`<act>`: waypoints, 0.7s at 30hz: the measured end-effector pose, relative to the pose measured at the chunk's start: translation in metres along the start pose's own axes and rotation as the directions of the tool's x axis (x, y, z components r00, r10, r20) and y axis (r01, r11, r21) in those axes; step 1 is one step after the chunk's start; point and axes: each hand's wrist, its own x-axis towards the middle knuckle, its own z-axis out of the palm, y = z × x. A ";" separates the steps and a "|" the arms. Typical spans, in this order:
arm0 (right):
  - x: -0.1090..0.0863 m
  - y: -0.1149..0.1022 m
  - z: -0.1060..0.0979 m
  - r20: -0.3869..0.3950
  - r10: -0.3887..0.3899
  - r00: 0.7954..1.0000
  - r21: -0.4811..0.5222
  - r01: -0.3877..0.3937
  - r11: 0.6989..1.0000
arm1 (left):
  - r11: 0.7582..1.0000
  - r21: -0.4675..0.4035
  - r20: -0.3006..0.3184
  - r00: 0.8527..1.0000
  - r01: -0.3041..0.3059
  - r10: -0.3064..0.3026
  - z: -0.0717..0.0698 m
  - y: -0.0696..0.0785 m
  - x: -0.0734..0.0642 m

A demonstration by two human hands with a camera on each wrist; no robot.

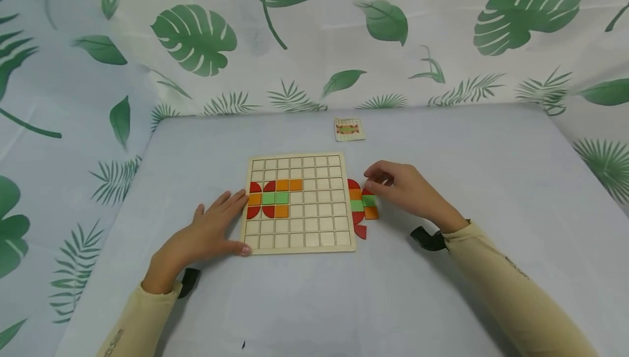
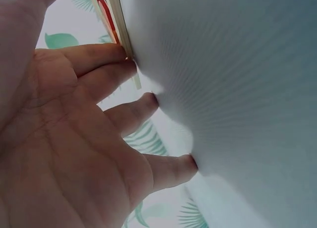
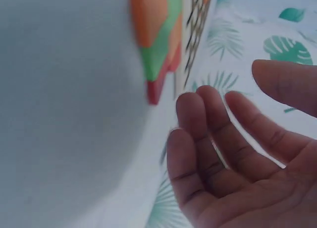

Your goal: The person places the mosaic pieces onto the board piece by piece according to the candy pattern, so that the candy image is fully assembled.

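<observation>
A wooden grid board point(image 1: 314, 237) lies flat on the table. Red quarter-round tiles, orange squares and green squares fill several cells at its left side. My left hand point(image 1: 208, 234) touches the board's left edge with spread fingers, the thumb at the near corner; in the left wrist view its fingertips point(image 2: 130, 64) meet the board's side. By the right edge lies a cluster of loose tiles point(image 1: 356, 205), red, orange and green. Above their far end hovers my right hand point(image 1: 408, 188), fingers loosely bent; in the right wrist view nothing shows between thumb and fingers point(image 3: 190, 114).
Behind the board lies a small pattern card point(image 1: 349, 129) with a red, orange and green figure on a grid. A white cloth with green leaves point(image 1: 194, 40) hangs at the back and sides. Dark straps point(image 1: 428, 238) show at both wrists.
</observation>
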 end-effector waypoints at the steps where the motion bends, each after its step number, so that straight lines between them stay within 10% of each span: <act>1: -0.002 0.003 -0.001 -0.001 0.010 1.000 -0.007 -0.010 1.000 | 1.000 -0.003 -0.001 1.000 0.001 -0.001 0.000 0.000 0.000; 21: -0.001 0.023 0.012 0.060 0.130 0.990 -0.087 -0.124 0.988 | 0.999 -0.042 -0.001 1.000 -0.003 0.003 0.004 -0.004 -0.004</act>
